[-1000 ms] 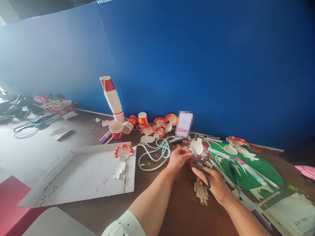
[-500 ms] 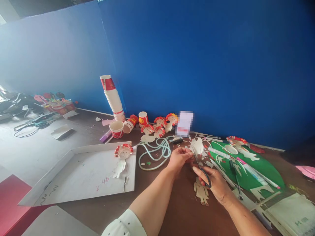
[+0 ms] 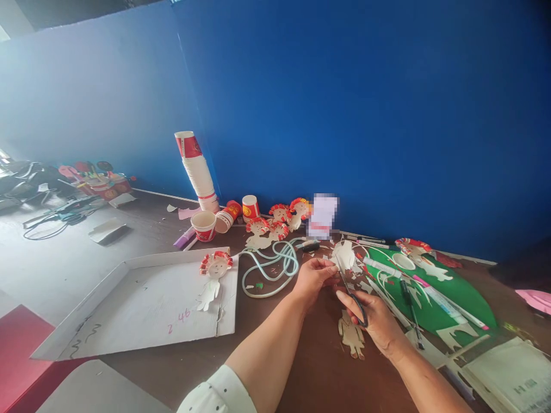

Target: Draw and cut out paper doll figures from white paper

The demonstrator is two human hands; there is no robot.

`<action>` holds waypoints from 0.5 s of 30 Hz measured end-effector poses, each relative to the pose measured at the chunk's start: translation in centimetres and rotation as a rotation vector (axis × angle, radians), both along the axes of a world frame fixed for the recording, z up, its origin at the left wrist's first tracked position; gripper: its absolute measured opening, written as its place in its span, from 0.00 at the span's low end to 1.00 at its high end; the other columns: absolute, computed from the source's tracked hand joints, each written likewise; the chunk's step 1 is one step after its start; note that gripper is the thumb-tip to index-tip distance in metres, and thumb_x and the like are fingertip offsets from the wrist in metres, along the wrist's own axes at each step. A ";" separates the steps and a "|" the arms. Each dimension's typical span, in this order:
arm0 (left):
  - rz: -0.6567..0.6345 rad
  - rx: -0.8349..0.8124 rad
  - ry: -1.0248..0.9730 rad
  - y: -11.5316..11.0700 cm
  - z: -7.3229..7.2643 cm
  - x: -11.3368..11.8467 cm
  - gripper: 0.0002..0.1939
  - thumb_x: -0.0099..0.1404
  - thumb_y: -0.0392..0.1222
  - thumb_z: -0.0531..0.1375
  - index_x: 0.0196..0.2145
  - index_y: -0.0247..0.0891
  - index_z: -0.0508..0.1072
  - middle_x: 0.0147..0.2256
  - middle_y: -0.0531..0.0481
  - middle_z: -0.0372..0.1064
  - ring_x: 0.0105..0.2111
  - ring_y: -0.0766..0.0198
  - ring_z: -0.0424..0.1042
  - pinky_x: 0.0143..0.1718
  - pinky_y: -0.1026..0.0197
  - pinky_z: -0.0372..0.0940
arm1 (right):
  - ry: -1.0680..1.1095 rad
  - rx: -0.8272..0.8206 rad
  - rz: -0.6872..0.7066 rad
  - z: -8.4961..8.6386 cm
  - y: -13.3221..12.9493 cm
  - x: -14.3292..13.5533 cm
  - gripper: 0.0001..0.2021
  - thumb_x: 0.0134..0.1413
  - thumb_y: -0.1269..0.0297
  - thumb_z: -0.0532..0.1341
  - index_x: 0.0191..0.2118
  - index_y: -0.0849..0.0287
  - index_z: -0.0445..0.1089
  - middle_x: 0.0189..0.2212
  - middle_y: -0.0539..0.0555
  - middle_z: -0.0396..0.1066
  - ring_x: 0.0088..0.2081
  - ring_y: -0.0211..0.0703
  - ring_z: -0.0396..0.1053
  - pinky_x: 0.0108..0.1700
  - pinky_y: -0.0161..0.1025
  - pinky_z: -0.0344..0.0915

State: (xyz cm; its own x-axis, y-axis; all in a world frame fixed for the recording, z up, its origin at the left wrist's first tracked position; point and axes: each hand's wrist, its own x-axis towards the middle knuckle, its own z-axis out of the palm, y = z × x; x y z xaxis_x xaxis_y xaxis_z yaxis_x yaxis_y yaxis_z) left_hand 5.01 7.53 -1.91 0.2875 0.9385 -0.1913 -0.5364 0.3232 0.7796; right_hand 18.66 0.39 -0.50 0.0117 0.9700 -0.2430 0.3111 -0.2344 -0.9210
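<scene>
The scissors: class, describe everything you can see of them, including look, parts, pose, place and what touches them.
The scissors have dark handles and slim, pale metal-looking blades. The right hand grips them, fingers through the loops. The blades point up and away toward the blue wall, their tips at a pale paper cutout that the left hand pinches. They are held just above the brown table.

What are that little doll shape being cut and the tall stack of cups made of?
The cutout in the left hand looks like thin matte paper: pale, flat, snipped by scissors in the right hand. The cups seem to be coated paper, white with red printed bands, nested tightly.
</scene>
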 end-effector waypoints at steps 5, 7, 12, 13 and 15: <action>-0.008 0.004 -0.005 0.0 -0.1 0.0 0.20 0.42 0.43 0.72 0.28 0.32 0.68 0.24 0.50 0.68 0.25 0.67 0.70 0.32 0.61 0.67 | -0.006 -0.006 0.010 0.0 0.0 0.0 0.18 0.47 0.47 0.61 0.20 0.56 0.65 0.16 0.46 0.58 0.21 0.38 0.57 0.23 0.36 0.51; -0.009 -0.004 -0.011 0.0 0.0 0.0 0.20 0.41 0.43 0.72 0.28 0.32 0.68 0.24 0.50 0.68 0.24 0.67 0.70 0.32 0.61 0.67 | -0.015 0.002 0.015 -0.1 0.1 0.1 0.18 0.48 0.47 0.61 0.21 0.56 0.65 0.16 0.46 0.58 0.21 0.38 0.57 0.22 0.36 0.51; -0.014 -0.014 -0.024 0.0 0.1 0.0 0.20 0.40 0.43 0.72 0.28 0.32 0.69 0.24 0.51 0.68 0.23 0.68 0.70 0.32 0.61 0.67 | -0.068 0.055 0.026 -0.5 0.0 0.1 0.17 0.50 0.48 0.61 0.22 0.56 0.65 0.16 0.46 0.57 0.21 0.38 0.55 0.24 0.36 0.50; -0.015 -0.011 -0.029 0.0 0.1 0.0 0.20 0.41 0.43 0.72 0.28 0.32 0.69 0.25 0.51 0.68 0.23 0.68 0.70 0.33 0.62 0.67 | -0.074 0.069 0.031 -0.5 0.0 0.1 0.17 0.50 0.49 0.61 0.21 0.56 0.65 0.16 0.46 0.57 0.21 0.38 0.55 0.24 0.36 0.51; -0.016 -0.007 -0.039 -0.1 0.1 0.0 0.20 0.41 0.42 0.72 0.28 0.31 0.69 0.25 0.51 0.68 0.24 0.68 0.70 0.34 0.61 0.67 | -0.076 0.079 0.040 -0.6 0.1 0.2 0.17 0.50 0.50 0.61 0.21 0.56 0.64 0.16 0.45 0.57 0.21 0.37 0.55 0.25 0.36 0.51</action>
State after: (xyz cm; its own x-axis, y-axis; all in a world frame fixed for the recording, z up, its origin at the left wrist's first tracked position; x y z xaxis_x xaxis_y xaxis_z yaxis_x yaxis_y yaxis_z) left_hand 4.98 7.48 -1.77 0.3094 0.9325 -0.1861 -0.5611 0.3371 0.7560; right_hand 18.81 0.44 -1.06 -0.0121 0.9862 -0.1653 0.3883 -0.1477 -0.9096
